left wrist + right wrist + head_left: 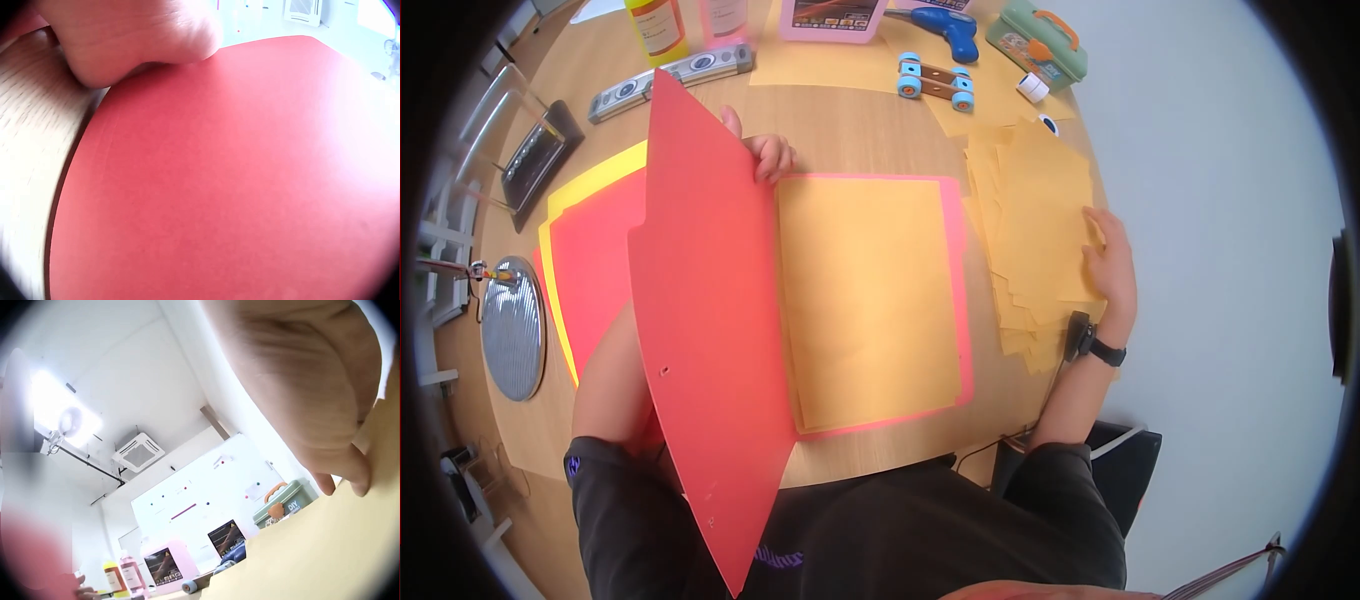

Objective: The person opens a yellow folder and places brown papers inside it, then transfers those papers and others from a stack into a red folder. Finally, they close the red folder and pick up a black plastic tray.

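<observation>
In the head view a red folder [710, 270] stands opened, its left cover raised and tilted. My left hand [770, 153] holds this cover at its far edge near the fold, fingers curled there and thumb raised; the palm is hidden behind it. The left wrist view shows the hand [137, 37] close against the cover's outer face. Tan sheets [870, 300] lie on the folder's flat right half. Farther right, my right hand [1110, 260] rests at the edge of a loose pile of tan sheets [1040, 220], fingers extended and touching the paper.
Red and yellow folders [600, 260] lie beneath the raised cover. Along the back stand bottles [658, 30], a silver level-like bar [670, 82], a wheeled toy [937, 82], a blue drill [950, 30] and a green case [1037, 45]. A round ribbed disc [512, 330] is at left.
</observation>
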`<action>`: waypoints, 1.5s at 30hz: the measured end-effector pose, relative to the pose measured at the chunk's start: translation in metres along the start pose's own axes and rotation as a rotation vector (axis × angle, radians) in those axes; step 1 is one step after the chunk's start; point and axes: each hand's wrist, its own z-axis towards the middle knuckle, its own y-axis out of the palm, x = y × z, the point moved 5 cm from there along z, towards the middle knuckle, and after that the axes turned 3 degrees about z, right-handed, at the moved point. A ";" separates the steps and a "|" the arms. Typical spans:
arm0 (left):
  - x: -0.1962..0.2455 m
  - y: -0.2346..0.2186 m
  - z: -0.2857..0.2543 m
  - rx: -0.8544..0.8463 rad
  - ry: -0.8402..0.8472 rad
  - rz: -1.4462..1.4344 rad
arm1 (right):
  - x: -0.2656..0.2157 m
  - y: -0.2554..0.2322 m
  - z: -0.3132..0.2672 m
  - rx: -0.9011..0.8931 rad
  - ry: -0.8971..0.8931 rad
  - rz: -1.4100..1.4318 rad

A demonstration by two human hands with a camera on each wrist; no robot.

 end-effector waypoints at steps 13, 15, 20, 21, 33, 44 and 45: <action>0.017 0.016 -0.009 0.158 -0.109 -0.023 | -0.192 0.055 -0.052 -0.122 -0.602 0.078; 0.014 0.016 -0.009 0.181 -0.145 -0.048 | -0.191 0.072 -0.058 -0.159 -0.644 -0.046; 0.018 0.017 -0.008 0.186 -0.092 0.007 | -0.191 0.075 -0.057 -0.196 -0.682 -0.088; 0.020 0.020 -0.009 0.195 -0.108 -0.019 | -0.191 0.075 -0.058 -0.207 -0.698 -0.103; 0.014 0.016 -0.009 0.159 -0.180 -0.148 | -0.194 0.065 -0.063 -0.096 -0.727 -0.010; 0.014 0.015 -0.009 0.150 -0.188 -0.078 | -0.117 0.002 -0.027 0.196 -0.106 0.728; 0.014 0.014 -0.008 0.145 -0.165 -0.057 | -0.108 -0.010 -0.025 0.304 -0.074 0.753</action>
